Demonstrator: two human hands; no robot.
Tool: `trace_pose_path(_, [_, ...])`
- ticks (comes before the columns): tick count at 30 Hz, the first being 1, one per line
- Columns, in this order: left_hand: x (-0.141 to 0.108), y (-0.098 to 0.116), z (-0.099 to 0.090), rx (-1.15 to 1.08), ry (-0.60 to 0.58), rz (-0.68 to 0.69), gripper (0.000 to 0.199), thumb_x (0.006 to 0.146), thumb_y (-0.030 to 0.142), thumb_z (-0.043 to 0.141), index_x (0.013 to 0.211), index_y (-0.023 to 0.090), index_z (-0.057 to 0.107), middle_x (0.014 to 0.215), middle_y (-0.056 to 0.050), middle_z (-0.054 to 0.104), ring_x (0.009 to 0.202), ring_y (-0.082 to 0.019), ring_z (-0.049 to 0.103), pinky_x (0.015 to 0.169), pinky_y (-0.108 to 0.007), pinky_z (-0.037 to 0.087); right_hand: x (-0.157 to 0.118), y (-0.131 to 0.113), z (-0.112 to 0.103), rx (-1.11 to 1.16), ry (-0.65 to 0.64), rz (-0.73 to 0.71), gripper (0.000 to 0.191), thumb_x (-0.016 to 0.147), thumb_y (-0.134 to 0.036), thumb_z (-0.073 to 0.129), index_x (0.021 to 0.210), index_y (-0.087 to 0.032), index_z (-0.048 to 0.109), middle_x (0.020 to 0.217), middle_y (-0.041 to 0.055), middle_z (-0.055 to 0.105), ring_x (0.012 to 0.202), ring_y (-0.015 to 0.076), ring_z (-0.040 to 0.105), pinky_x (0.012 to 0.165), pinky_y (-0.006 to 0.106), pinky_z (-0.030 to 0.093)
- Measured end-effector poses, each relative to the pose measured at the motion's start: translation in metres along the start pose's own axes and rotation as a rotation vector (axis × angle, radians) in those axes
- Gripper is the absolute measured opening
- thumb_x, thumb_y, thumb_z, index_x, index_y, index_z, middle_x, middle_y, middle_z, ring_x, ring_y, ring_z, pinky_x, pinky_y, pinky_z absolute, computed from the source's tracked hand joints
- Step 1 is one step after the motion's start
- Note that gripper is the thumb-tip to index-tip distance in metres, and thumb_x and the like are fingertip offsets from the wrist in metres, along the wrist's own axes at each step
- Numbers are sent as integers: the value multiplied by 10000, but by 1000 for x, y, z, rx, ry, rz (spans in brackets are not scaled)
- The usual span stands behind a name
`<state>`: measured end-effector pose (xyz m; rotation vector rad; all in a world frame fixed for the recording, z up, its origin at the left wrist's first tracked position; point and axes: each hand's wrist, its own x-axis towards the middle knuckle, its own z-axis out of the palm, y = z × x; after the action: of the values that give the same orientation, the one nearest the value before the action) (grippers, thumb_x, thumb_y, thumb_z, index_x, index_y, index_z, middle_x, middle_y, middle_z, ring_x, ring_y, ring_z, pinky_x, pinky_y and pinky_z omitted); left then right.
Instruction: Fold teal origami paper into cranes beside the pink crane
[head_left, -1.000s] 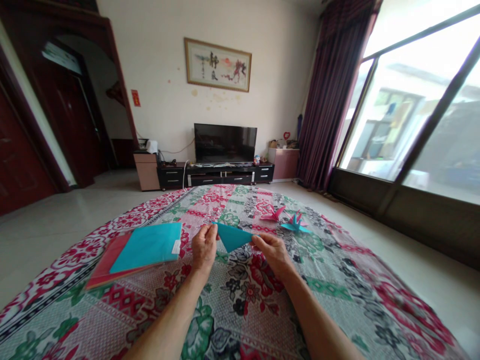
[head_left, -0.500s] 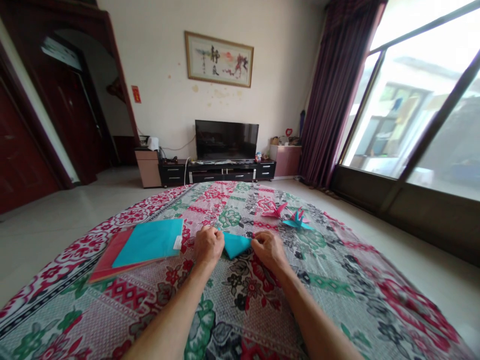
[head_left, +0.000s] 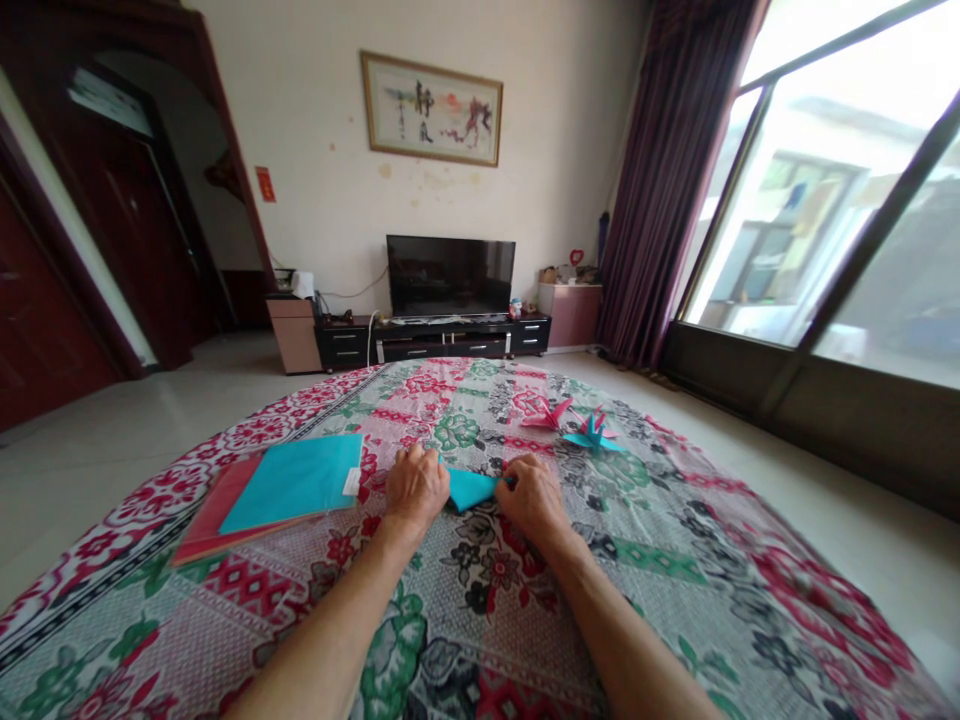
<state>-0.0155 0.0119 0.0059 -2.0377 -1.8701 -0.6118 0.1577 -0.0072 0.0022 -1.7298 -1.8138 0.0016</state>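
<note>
A folded piece of blue paper [head_left: 472,489] lies low over the patterned tablecloth [head_left: 480,590], between my two hands. My left hand [head_left: 418,487] is closed on its left end, which the fingers hide. At the right corner, my right hand [head_left: 531,492] pinches the same paper between thumb and fingers. Beyond my right hand rest folded paper cranes, a pink one [head_left: 550,415] and a blue one [head_left: 595,436], with more pink paper behind the blue one.
Left of my hands, blue sheets [head_left: 296,482] in a clear packet overlap red sheets [head_left: 214,515]. Across the room a television [head_left: 450,276] stands on a black cabinet [head_left: 349,345]. A dark curtain [head_left: 660,190] hangs beside the window at the right.
Both hands have turned more palm-down over the blue paper, and less of its right corner shows. The camera view has shifted slightly.
</note>
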Motion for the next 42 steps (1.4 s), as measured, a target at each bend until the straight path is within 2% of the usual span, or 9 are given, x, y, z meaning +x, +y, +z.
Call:
trace_pose_path(4, [0, -1, 0, 0, -15, 8, 225, 824, 229, 411, 784, 169, 624, 827, -96, 591, 842, -237, 542, 710, -313, 402, -1, 1, 0, -10, -4, 1, 119, 693, -180, 521, 737, -159, 630, 845, 71, 619, 798, 177, 531, 742, 264, 364])
trace_pose_path(7, [-1, -1, -1, -2, -25, 13, 217, 829, 223, 411, 791, 169, 618, 826, -95, 587, 845, -234, 540, 714, -310, 400, -3, 1, -1, 8, -2, -30, 214, 705, -161, 512, 887, -165, 625, 924, 73, 607, 847, 185, 524, 771, 275, 361])
trace_pose_path(11, [-2, -2, -3, -16, -27, 9, 210, 837, 240, 418, 790, 171, 610, 830, -92, 585, 839, -228, 540, 719, -306, 396, -5, -1, -5, 34, -24, -183, 324, 736, -124, 487, 1009, -237, 619, 1182, 59, 524, 1059, 206, 458, 869, 311, 322])
trace_pose_path(13, [-2, -3, -2, -23, -18, 7, 215, 844, 254, 416, 789, 174, 608, 827, -90, 585, 839, -227, 539, 721, -306, 394, -5, -2, -7, 32, -50, -253, 334, 758, -114, 475, 1000, -278, 638, 1210, 41, 509, 1113, 211, 418, 900, 334, 292])
trace_pose_path(18, [-3, -4, -1, -33, 3, -1, 202, 835, 253, 432, 758, 175, 602, 821, -90, 587, 837, -224, 540, 738, -307, 392, -3, -3, -8, 20, -133, -325, 315, 790, -119, 480, 946, -303, 682, 1111, 34, 570, 1060, 204, 434, 892, 349, 264])
trace_pose_path(24, [-3, -8, -1, -76, 13, -25, 189, 812, 304, 480, 733, 170, 587, 831, -96, 593, 821, -224, 544, 738, -311, 402, -1, -4, -9, 25, -151, -329, 303, 775, -113, 500, 930, -290, 690, 1054, 31, 603, 1021, 198, 446, 885, 345, 249])
trace_pose_path(29, [-2, -11, 3, -98, 40, -27, 188, 806, 332, 505, 798, 157, 575, 843, -98, 596, 843, -227, 545, 770, -316, 402, -4, -10, -10, 24, -120, -338, 226, 782, -148, 510, 876, -248, 690, 986, 33, 617, 980, 190, 458, 879, 336, 255])
trace_pose_path(36, [-2, -12, 3, -131, 25, -33, 189, 802, 351, 524, 842, 179, 592, 859, -82, 595, 837, -224, 538, 764, -309, 393, -6, -17, -7, 10, -53, -275, 219, 833, -345, 516, 784, -230, 697, 906, 50, 623, 937, 202, 473, 873, 350, 271])
trace_pose_path(42, [-2, -11, -1, -120, -14, -32, 191, 817, 366, 515, 808, 206, 619, 853, -67, 574, 833, -204, 524, 730, -280, 386, -5, -16, -5, -6, -56, -280, 168, 781, -363, 589, 787, -230, 692, 918, 44, 617, 950, 209, 464, 880, 359, 262])
